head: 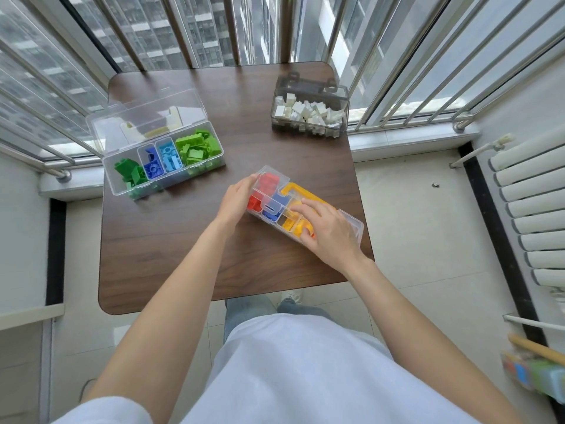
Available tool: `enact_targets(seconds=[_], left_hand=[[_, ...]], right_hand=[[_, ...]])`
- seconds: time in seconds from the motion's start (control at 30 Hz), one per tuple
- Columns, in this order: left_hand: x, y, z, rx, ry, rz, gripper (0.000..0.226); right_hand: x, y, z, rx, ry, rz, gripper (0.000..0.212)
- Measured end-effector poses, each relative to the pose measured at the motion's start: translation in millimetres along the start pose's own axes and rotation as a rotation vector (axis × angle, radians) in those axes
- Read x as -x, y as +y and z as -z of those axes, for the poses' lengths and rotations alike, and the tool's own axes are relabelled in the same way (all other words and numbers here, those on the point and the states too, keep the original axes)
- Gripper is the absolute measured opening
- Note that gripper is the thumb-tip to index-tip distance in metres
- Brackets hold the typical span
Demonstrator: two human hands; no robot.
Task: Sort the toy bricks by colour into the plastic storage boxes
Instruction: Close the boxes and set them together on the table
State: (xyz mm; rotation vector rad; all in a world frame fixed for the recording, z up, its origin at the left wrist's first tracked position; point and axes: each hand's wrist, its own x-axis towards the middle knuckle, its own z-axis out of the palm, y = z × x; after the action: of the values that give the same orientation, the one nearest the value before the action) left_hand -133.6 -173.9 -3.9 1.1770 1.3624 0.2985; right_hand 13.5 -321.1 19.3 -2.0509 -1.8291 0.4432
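A clear compartment box [354,225] lies slanted on the table near its right front. Through its clear lid I see red bricks [268,182], a blue brick [272,209] and yellow and orange bricks [290,223]. My left hand [234,201] cups the box's left end, fingers wrapped round the far corner. My right hand [328,232] lies on the lid, fingers spread and fairly straight, thumb at the front wall. A second clear box [110,176] at the left, lid raised, holds dark green, blue, light blue and light green bricks.
A smoky clear tub [278,87] of white bricks stands at the table's far right corner. The dark wood table [183,240] is small and hemmed in by window railings on three sides. A radiator [532,215] runs along the right.
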Motion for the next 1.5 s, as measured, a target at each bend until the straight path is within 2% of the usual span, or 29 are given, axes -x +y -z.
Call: enact_targets(seconds=[0.07,0.17,0.3,0.47,0.53,0.7,0.77,0.9,1.07,1.2,1.27,1.4,1.5], left_hand=[[-3,-4,1,0.022,0.032,-0.011,0.031],[-1,-15,6,0.052,0.098,-0.048,0.040],[5,-29,8,0.117,0.112,-0.081,0.033],[5,-36,6,0.178,0.143,-0.103,0.029],[4,-37,8,0.195,0.137,-0.090,0.030],[3,-51,22,0.303,-0.030,-0.051,0.042],[3,-51,23,0.317,-0.036,-0.041,0.039],[7,-46,17,0.333,0.062,-0.040,0.032],[11,-46,14,0.339,0.093,-0.046,0.029],[20,-56,23,0.304,0.148,-0.071,0.024],[28,-63,32,0.290,0.199,-0.051,0.027],[40,-67,48,0.274,0.343,-0.004,0.030],[45,-62,59,0.175,0.370,0.056,0.030]], right_hand=[[2,2,-6,0.030,-0.032,0.023,0.045],[6,4,-19,0.085,-0.041,0.058,0.046],[10,9,-32,0.232,-0.025,0.005,0.042],[15,13,-43,0.444,-0.134,0.012,0.082],[14,11,-45,0.483,-0.112,0.017,0.088],[16,15,-48,0.532,-0.100,0.031,0.083],[16,13,-47,0.539,-0.111,0.027,0.082],[13,12,-44,0.500,-0.162,0.022,0.085],[6,19,-34,0.410,-0.258,0.055,0.083],[-16,24,-29,0.404,-0.214,0.169,0.087],[-31,18,-30,0.419,-0.189,0.150,0.089],[-58,0,-31,0.346,-0.204,0.026,0.076],[-72,-8,-28,0.283,-0.257,0.018,0.066]])
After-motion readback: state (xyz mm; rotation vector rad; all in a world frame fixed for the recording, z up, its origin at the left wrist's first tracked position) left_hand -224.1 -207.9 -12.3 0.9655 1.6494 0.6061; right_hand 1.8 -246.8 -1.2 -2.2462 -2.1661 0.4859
